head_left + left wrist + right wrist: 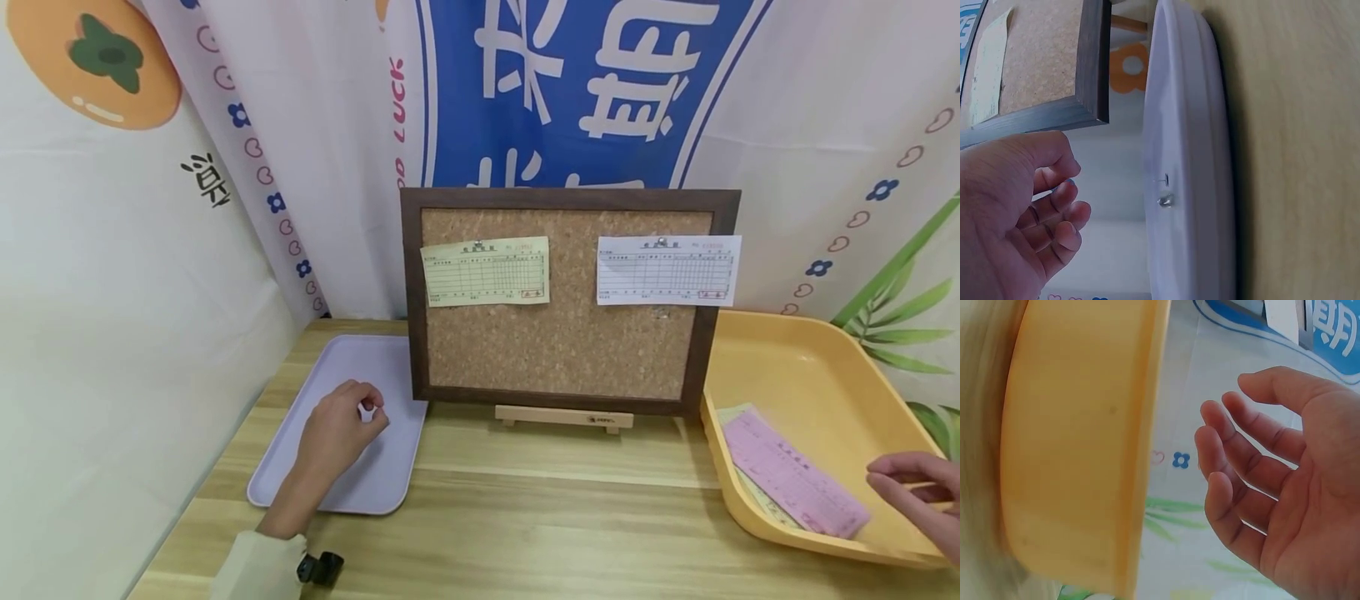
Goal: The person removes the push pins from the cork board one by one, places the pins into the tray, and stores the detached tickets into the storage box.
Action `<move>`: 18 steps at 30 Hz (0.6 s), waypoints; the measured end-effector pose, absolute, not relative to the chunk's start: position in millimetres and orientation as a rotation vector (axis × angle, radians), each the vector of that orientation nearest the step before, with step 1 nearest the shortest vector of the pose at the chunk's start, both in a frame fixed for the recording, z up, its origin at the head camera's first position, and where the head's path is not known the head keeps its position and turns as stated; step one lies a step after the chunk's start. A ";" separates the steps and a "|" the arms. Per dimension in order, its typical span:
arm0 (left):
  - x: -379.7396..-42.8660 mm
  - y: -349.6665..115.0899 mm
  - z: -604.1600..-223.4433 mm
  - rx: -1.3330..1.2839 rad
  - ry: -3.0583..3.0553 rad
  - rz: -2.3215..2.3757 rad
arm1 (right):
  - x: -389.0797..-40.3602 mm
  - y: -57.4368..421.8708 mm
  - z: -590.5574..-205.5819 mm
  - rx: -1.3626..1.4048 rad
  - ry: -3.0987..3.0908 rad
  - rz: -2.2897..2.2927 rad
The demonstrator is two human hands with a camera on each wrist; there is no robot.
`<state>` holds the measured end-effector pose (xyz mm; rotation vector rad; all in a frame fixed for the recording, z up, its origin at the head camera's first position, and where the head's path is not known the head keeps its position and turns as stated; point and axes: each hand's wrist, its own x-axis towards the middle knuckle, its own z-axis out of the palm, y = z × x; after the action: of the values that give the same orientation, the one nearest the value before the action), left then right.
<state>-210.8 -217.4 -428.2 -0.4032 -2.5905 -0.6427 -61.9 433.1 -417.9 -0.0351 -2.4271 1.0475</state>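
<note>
My left hand (341,429) hovers over a lilac tray (394,467), fingers loosely curled, thumb tip near the index finger. In the left wrist view a pushpin (1165,200) lies in that tray, with another pin (1165,180) beside it; no held thing shows plainly in the hand. At the far right my right hand (922,492) is over the edge of a yellow bin (787,358), fingers loosely bent and holding nothing. Inside the bin lie a pink receipt slip (795,471) and a pale yellow slip (772,502) partly hidden beneath it.
A framed corkboard (558,350) stands on a small wooden easel (564,416) between tray and bin. Pinned to it are a yellow receipt (487,273) at left and a white receipt (667,271) at right. A printed curtain (345,125) hangs behind the wooden table (525,517).
</note>
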 end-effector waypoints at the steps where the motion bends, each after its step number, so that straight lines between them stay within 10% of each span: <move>1: -210.2 -216.8 -426.9 -0.404 -2.592 -0.642 | -62.8 429.2 -416.1 -0.023 -2.438 1.029; 18: -219.1 -167.7 -381.8 -0.619 -2.386 -0.551 | -111.5 322.6 -351.0 0.300 -2.676 0.658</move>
<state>-219.1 -167.7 -381.8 -0.6189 -2.3856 -0.5514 -111.5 322.6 -351.0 0.2996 -2.6763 0.6577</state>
